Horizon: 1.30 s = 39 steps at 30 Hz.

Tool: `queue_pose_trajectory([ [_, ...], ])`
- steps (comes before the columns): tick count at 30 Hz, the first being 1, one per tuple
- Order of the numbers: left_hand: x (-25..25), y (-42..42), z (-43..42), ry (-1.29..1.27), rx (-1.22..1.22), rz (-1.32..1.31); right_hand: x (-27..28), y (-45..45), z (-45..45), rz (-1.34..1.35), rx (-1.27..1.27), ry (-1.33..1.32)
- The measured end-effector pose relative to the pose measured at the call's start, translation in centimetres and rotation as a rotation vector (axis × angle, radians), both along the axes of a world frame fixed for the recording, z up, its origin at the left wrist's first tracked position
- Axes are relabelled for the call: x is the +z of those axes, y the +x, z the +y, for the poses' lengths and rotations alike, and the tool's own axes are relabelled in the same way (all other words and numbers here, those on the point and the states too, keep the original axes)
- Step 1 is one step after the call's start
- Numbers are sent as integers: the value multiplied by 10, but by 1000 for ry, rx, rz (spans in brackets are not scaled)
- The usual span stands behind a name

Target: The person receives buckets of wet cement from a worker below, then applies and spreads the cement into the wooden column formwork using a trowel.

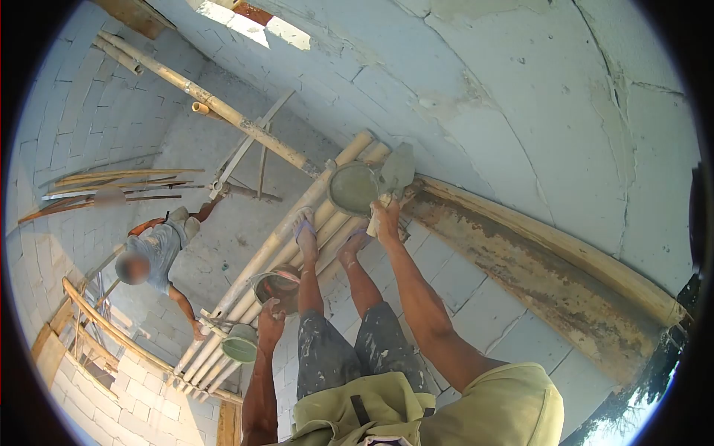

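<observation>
My right hand (pixel 385 221) is closed round the handle of a trowel (pixel 398 169), whose grey, mortar-smeared blade lies at the right edge of a round bucket of wet mortar (pixel 353 189). This bucket stands on the bamboo scaffold near the block wall. My left hand (pixel 271 327) has its fingers curled just below a second bucket (pixel 279 288) with reddish contents; whether it holds anything is too small to tell. A green bucket (pixel 239 343) sits to its left, farther along the poles.
My feet stand on the bamboo poles (pixel 249 286). Below left, a co-worker (pixel 160 249) in a grey shirt reaches toward the scaffold. A diagonal bamboo pole (pixel 238 120) crosses at upper left. A stained beam (pixel 535 279) runs along the wall at right.
</observation>
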State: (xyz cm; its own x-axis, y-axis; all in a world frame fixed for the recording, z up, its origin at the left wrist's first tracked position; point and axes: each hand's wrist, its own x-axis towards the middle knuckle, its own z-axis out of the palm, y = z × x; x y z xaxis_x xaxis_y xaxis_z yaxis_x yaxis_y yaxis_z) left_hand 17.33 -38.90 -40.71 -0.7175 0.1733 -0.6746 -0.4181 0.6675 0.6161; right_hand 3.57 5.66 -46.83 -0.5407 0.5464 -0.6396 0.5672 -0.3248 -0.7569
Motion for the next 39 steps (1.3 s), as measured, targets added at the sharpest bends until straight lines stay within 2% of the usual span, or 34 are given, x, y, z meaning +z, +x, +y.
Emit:
queue_pose_trajectory([
  [2,26,-3,0,5,97,-65,55,8,-13,-48,-11,16],
  [4,17,-1,-7,76,175,-131,131,9,-23,-28,-100,13],
  [5,14,-4,-5,151,260,-193,163,15,-21,-24,-80,-52],
  [6,25,-6,4,164,246,-195,198,27,-21,-23,-63,-116],
  [8,38,-32,39,242,527,-373,283,35,-27,-23,-58,-182],
  [9,38,-45,56,288,481,-357,324,39,-30,-32,-68,-218],
  [11,35,-46,82,394,610,-601,409,48,-36,-44,-83,-273],
  [13,52,-49,120,529,611,-688,478,63,-33,52,-164,-237],
  [15,83,-62,154,628,555,-791,552,77,-27,145,-136,-340],
  [16,100,-66,169,670,514,-841,596,80,-24,130,-52,-198],
  [17,126,-73,186,711,474,-883,627,89,-22,159,-104,-154],
  [21,231,-100,244,906,302,-1049,740,124,-13,271,-87,-119],
  [27,434,-114,345,1313,39,-1208,890,165,16,323,-50,402],
  [30,545,-111,392,1557,-91,-1263,951,173,39,426,-151,583],
  [31,563,-110,409,1567,-103,-1258,969,176,54,449,-139,629],
  [33,589,-105,436,1625,-317,-1173,995,182,87,442,-132,796],
  [35,620,-95,460,1638,-388,-1163,1018,182,113,474,-67,778],
  [37,644,-83,481,1647,-447,-1157,1029,176,137,345,-30,1012],
  [39,660,-73,500,1605,-533,-1185,1036,178,160,353,-28,1058],
])
